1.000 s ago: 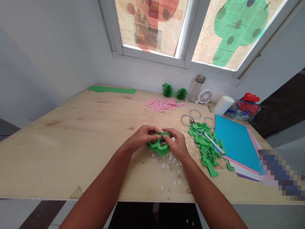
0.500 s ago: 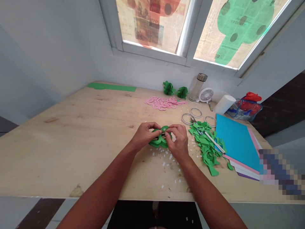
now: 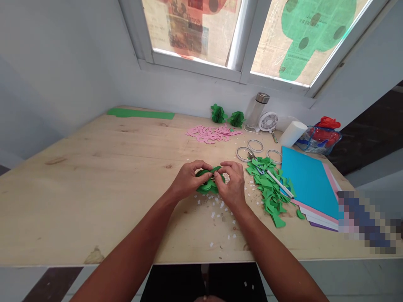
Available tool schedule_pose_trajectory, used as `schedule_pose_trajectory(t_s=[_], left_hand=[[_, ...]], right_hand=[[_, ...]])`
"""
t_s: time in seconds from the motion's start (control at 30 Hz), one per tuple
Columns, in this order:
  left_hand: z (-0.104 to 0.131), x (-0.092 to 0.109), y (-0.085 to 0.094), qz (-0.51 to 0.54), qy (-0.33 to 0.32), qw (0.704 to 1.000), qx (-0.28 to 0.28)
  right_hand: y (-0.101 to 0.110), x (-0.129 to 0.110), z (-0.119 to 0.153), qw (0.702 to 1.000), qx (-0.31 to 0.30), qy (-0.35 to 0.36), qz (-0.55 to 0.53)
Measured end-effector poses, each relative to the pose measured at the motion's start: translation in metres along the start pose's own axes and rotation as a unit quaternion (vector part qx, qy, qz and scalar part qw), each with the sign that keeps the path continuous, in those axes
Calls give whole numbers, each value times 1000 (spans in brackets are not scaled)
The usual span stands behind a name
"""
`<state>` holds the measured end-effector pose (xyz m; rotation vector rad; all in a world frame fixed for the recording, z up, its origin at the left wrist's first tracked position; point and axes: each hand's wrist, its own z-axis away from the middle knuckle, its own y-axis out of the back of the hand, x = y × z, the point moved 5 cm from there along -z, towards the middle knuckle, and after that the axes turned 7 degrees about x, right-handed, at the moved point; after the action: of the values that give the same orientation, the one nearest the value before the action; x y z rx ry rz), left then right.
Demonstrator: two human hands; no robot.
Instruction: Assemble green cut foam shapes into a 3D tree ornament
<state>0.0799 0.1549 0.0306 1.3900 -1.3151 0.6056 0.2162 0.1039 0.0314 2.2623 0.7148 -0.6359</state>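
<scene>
A layered green paper piece [image 3: 208, 187] with rounded lobes is between my two hands, just above or on the wooden table. My left hand [image 3: 189, 179] pinches its upper left edge with thumb and fingers. From the other side my right hand [image 3: 232, 181] holds its upper right edge, thumb and fingertips close together. The middle of the piece shows dark gaps between its layers. Small white paper bits [image 3: 222, 204] are scattered under and below it.
Green scraps [image 3: 270, 193] lie right of my hands, a white pen [image 3: 280, 184] on them. Tape rings [image 3: 255, 145], blue paper [image 3: 307, 180], a bottle [image 3: 256, 111], a small fan [image 3: 268, 121] and a white roll [image 3: 293, 133] stand farther off. Pink scraps [image 3: 210, 134] lie behind.
The view has shifted slightly. The top lobe of the green piece looks more folded over between my fingertips. Both hands keep their hold.
</scene>
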Motion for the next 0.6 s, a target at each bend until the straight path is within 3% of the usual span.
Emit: schedule_pose_trajectory(t_s=[0.6], left_hand=[[1, 3, -2, -19, -31, 999, -3]], right_hand=[[0, 0, -1, 999, 0, -25, -24]])
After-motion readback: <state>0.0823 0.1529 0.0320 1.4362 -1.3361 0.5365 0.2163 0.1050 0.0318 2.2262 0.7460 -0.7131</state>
